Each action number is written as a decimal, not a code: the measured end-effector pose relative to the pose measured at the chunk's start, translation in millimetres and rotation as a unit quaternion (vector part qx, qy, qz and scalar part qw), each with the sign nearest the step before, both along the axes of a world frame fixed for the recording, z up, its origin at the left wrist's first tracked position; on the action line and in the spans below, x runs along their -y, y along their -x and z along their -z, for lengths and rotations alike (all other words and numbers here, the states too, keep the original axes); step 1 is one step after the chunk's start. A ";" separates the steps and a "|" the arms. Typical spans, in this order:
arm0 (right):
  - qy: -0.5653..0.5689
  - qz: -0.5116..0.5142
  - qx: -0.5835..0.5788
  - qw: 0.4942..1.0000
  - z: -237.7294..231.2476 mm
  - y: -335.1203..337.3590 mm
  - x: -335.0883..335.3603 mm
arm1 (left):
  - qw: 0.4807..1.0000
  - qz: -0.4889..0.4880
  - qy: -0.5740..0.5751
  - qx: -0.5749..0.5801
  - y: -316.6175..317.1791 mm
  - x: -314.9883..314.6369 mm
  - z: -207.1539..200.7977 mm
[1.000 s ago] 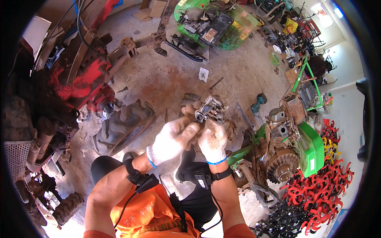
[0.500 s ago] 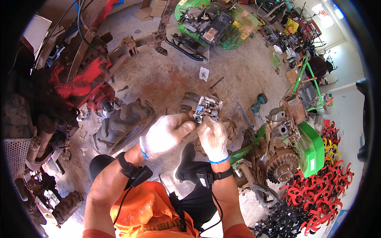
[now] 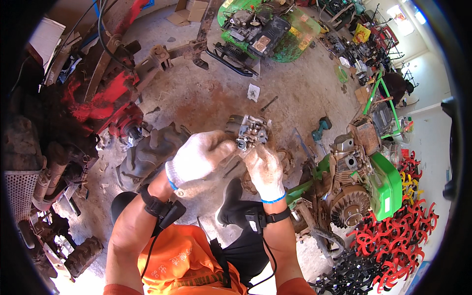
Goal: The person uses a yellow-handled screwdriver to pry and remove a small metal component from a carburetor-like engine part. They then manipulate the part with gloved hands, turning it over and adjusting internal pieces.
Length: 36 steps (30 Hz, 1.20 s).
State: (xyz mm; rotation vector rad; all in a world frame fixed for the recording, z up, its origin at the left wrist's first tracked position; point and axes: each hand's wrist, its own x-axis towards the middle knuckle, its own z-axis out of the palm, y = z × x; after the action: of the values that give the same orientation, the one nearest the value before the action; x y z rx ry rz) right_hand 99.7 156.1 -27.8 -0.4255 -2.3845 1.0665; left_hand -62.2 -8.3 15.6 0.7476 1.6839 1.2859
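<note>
A small silvery metal carburetor (image 3: 253, 129) is held up in front of me, over the floor. My left hand (image 3: 200, 156), in a white knit glove, closes its fingers at the carburetor's lower left side. From below, my gloved right hand (image 3: 264, 169) grips the same part, its fingertips pressed against the lower edge. A round opening on the carburetor faces me near the left fingertips. Behind it shows a dark round part (image 3: 237, 122); I cannot tell whether it touches the carburetor. The undersides of both hands are hidden.
To the right stands an engine with a finned flywheel (image 3: 350, 205) and green cover (image 3: 386, 189), beside piled red curved blades (image 3: 393, 236). A teal power drill (image 3: 322, 127) lies beyond. A tyre (image 3: 152, 151) and red machine (image 3: 105, 101) are left; a green machine (image 3: 265, 37) stands ahead.
The carburetor has turned in my hands and shifted slightly left, showing a different face. My left hand has moved a little up and left; both hands keep hold.
</note>
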 end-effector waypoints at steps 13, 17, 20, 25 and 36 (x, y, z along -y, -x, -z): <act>0.646 -0.074 -0.169 0.741 21.1 1.7 -3.3 | 0.972 -0.024 -0.074 0.220 -12.7 0.7 8.0; 0.526 -0.081 -0.127 0.837 -1.7 7.3 3.4 | 0.963 -0.011 -0.091 0.255 -22.9 -1.4 12.7; 0.591 -0.105 -0.149 0.786 -14.8 13.4 6.6 | 0.963 0.006 -0.092 0.255 -23.3 -1.2 12.3; 0.614 -0.106 -0.159 0.765 -16.0 17.7 7.5 | 0.963 0.000 -0.091 0.254 -25.3 -2.1 7.6; 0.631 -0.130 -0.148 0.750 -12.4 13.6 9.1 | 0.968 0.038 -0.099 0.225 -28.5 -0.3 13.4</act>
State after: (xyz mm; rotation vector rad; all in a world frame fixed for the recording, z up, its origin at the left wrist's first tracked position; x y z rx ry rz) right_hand 86.1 147.0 -15.4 -0.2855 -1.1199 2.5628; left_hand -33.7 -8.0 2.2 0.5720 1.1646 1.4546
